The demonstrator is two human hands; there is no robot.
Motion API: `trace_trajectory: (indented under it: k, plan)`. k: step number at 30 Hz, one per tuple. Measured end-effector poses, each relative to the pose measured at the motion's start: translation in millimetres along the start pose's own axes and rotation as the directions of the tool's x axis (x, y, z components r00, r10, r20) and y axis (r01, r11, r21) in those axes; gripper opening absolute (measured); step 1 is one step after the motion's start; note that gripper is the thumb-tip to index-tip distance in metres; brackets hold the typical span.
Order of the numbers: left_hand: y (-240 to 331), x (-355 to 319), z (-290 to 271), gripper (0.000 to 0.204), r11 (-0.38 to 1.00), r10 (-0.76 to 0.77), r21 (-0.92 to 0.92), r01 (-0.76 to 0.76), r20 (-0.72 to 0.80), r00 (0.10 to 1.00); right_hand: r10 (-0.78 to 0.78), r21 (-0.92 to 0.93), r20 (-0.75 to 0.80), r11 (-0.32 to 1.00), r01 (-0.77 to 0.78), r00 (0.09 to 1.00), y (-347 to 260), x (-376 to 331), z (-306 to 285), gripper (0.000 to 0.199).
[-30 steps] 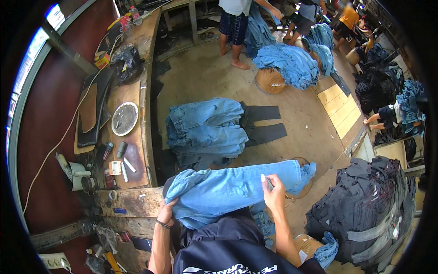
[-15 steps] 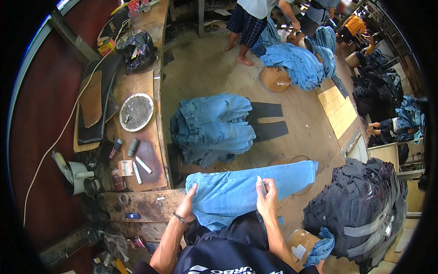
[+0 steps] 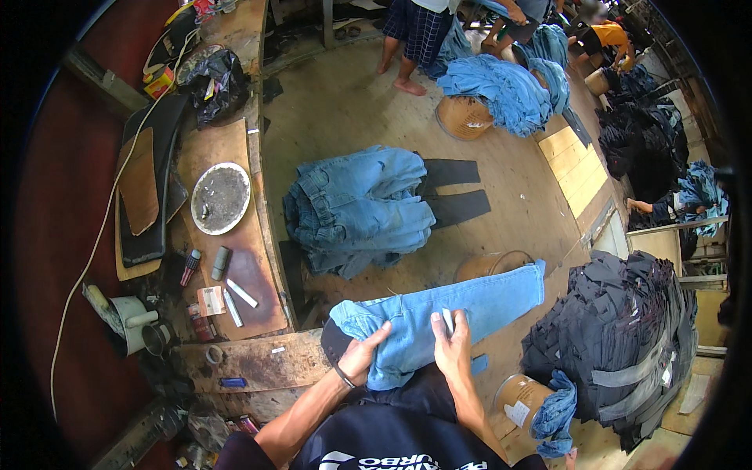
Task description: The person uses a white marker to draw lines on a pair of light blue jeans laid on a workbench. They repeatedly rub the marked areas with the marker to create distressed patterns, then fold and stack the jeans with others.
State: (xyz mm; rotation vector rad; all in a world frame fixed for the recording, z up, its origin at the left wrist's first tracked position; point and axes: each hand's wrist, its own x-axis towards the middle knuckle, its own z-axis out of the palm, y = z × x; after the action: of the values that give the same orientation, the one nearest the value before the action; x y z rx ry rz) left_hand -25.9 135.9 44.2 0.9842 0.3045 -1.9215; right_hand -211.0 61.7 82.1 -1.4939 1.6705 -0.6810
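Note:
A light blue pair of jeans (image 3: 489, 301) lies folded lengthwise across my lap, its leg end pointing to the right. My left hand (image 3: 359, 359) is closed on the gathered denim near the waist end, thumb on top. My right hand (image 3: 454, 348) rests over the middle of the jeans. Between its thumb and fingers is a small, slim, whitish tool (image 3: 448, 319); its exact kind cannot be made out. A dark rounded surface shows beneath the waist end. Ahead lies a pile of blue jeans (image 3: 360, 207), with dark trouser legs sticking out on its right.
On the left workbench (image 3: 258, 180) are a round dish of grey powder (image 3: 221, 198), white sticks (image 3: 242, 293) and a black plastic bag (image 3: 215, 86). A large stack of black garments (image 3: 607, 337) stands at right, beside a drum (image 3: 521, 403) with denim. Other people work at the back.
My left hand has moved right and inward from the waist edge, bunching the denim. The right hand still holds the whitish tool, now slightly lower. The view has shifted a little.

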Motion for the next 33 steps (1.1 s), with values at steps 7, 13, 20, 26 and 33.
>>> trace_trajectory:
  k: [7, 13, 20, 26, 33]
  plan:
    - [24.5, -4.5, 15.1, 0.066, 0.813, 0.021, 0.578, 0.068, -0.146, 0.989, 0.248, 0.061, 0.261, 0.960, -0.273, 0.933, 4.6, -9.8, 16.1, 0.048]
    - [11.5, -16.4, 8.0, 0.063, 0.945, 0.181, 0.273, -0.178, 0.013, 0.983, 0.323, 0.297, 0.229, 0.875, -0.382, 0.918, 8.5, -17.3, 18.1, 0.039]
    - [5.5, -19.7, -7.6, 0.053, 0.988, 0.095, 0.114, -0.101, 0.059, 0.994, 0.359, 0.357, 0.292, 0.819, -0.449, 0.887, -3.2, -19.7, 11.2, 0.037]
    - [10.1, -22.9, -16.6, 0.043, 0.999, -0.023, 0.046, 0.019, 0.100, 0.995, 0.361, 0.352, 0.268, 0.826, -0.440, 0.893, 5.6, -18.2, 11.5, 0.037]
    - [6.7, -7.1, 5.4, 0.050, 0.992, 0.020, 0.122, -0.014, -0.051, 0.998, 0.256, 0.152, 0.222, 0.944, -0.292, 0.941, 8.1, -16.8, 10.8, 0.038]
